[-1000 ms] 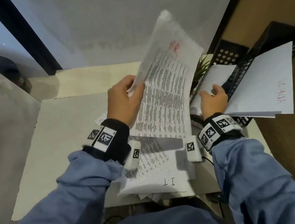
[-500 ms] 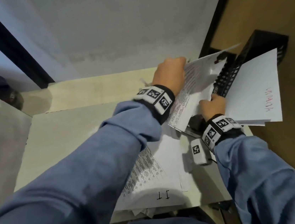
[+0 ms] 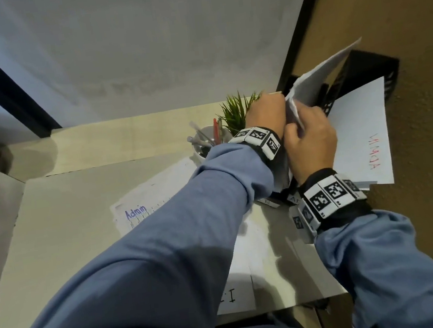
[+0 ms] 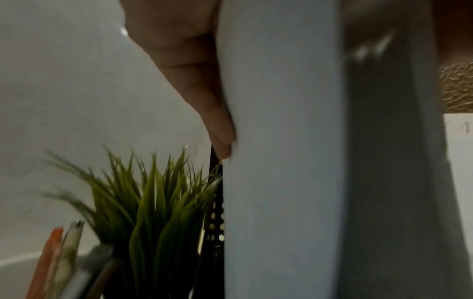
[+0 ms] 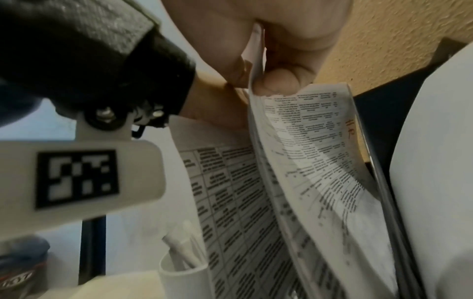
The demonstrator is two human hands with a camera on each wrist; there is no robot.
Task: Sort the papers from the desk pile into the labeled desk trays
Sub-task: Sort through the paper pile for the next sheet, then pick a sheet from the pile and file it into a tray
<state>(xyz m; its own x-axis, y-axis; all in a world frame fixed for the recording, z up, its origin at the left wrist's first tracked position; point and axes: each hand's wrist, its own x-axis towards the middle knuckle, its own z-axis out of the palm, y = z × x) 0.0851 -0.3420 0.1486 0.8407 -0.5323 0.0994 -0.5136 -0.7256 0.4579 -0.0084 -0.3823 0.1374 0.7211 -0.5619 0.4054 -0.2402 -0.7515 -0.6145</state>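
Both hands meet at the black mesh trays [image 3: 370, 71] on the desk's right side. My left hand [image 3: 271, 110] and right hand [image 3: 305, 131] hold the same printed sheet [image 3: 319, 75], which stands on edge and leans up over a tray. In the right wrist view my right hand [image 5: 263, 81] pinches the sheets' edge; the printed sheet [image 5: 320, 153] carries a red "HR" mark. In the left wrist view a left finger [image 4: 220, 121] lies flat along the paper [image 4: 281, 141]. A sheet marked "ADMIN" in red [image 3: 362, 135] sticks out of a tray. The desk pile [image 3: 234, 295] lies under my arms.
A white cup of pens [image 3: 204, 140] and a small green plant [image 3: 238, 109] stand just left of the trays, close to my left hand. An "Admin" sheet [image 3: 143, 202] lies on the desk. A tan wall [image 3: 431, 192] is on the right.
My left hand carried the printed sheet from mid-desk rightward to the trays. My right hand rose from the tray's front and now pinches that sheet too.
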